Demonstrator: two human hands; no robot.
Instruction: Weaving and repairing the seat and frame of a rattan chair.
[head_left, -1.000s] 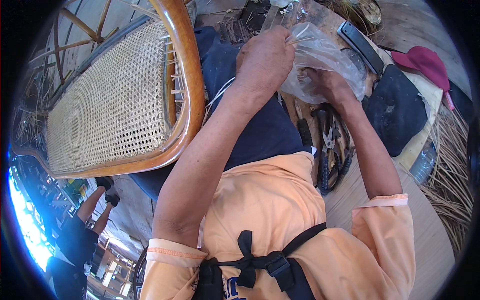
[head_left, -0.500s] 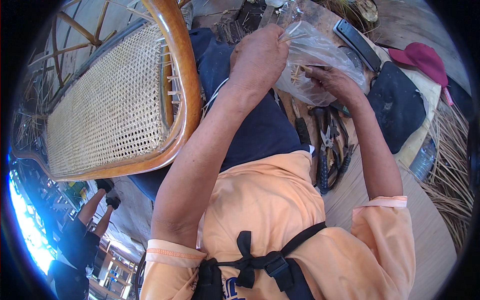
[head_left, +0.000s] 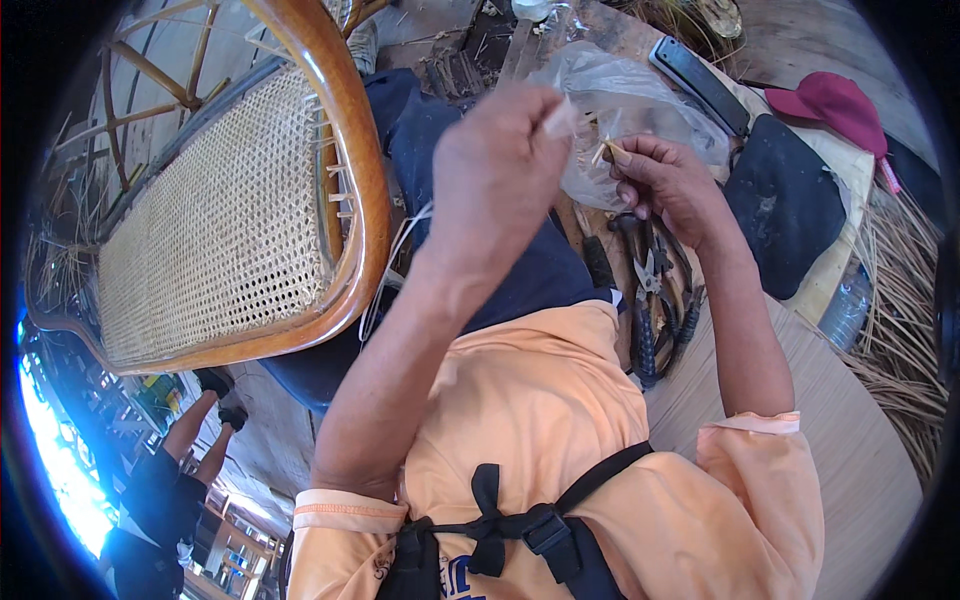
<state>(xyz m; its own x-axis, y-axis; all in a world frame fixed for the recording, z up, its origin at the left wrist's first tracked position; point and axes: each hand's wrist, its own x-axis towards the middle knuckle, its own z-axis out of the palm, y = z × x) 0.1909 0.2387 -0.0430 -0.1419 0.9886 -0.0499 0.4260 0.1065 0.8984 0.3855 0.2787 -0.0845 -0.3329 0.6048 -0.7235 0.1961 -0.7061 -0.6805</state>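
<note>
A clear plastic bag lies crumpled beyond my hands. My right hand pinches a few short, pale wooden pegs between thumb and fingers, in front of the bag. Blurred by motion, my left hand is curled closed; something whitish shows at its fingertips, too smeared to name. To the left stands a chair with a glossy brown wooden frame and a woven cane panel. Several thin pegs stick out along the panel's edge. Pale strands hang beside the frame.
Pliers and other dark-handled tools lie below my right hand. Farther right are a black case, a maroon cap, a dark cloth, a plastic bottle and cane bundles. Another person is at lower left.
My left hand has moved toward me and away from the bag. My right hand has come out of the bag and now shows pegs in its fingertips.
</note>
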